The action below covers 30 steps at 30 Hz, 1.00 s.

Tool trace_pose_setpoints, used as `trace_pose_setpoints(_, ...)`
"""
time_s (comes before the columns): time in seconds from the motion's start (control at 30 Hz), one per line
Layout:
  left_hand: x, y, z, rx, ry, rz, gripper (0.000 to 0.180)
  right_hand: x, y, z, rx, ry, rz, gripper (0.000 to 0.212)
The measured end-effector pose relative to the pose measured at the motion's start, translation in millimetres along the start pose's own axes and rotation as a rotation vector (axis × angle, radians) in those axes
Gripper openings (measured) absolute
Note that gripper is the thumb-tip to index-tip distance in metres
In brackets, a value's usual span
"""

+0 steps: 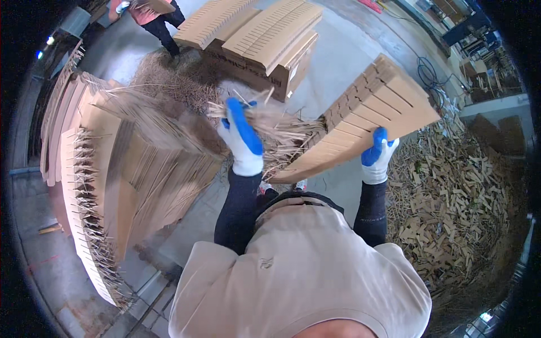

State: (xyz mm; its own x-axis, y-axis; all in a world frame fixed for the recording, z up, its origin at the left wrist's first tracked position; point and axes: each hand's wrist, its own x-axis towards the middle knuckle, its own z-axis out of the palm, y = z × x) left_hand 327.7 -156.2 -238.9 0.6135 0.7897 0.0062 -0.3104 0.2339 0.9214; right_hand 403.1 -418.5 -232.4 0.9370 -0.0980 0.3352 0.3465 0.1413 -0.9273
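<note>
My left hand (242,135), in a white glove with a blue palm, is closed around a loose bunch of thin cardboard strips (282,125), blurred by motion. The strips stick out on both sides of the fingers, next to the slotted edge of a cardboard stack (360,125). That stack stands tilted in front of me, with a row of narrow slots cut along its far edge. Gloved the same way, my right hand (378,153) grips the stack's near edge toward its right end, thumb lying on the top sheet.
Slotted cardboard stacks (98,186) with strips hanging from them stand at left. More slotted sheets (276,31) lie on a large carton (251,70) ahead. Scrap heaps (445,197) cover the floor at right and far left. Another person (155,17) stands far left; a hose (431,73) lies far right.
</note>
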Motion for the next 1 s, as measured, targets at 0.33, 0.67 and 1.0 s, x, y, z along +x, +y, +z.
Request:
trace_pose_setpoints(0.33,-34.4,21.6,-1.2,0.749,-0.643,0.587,0.065,15.1,8.2,29.4,0.000,-0.372,0.084,0.048)
trace_pose_setpoints(0.67,-29.7,32.2,10.7,0.894,-0.507,0.806,0.045,17.8,-2.5,46.1,-0.012,-0.369,0.158,0.044)
trace_pose_setpoints(1.0,-32.0,3.9,31.1,0.818,-0.343,0.865,0.024,-27.8,-14.3,28.4,0.108,-0.012,0.206,0.028)
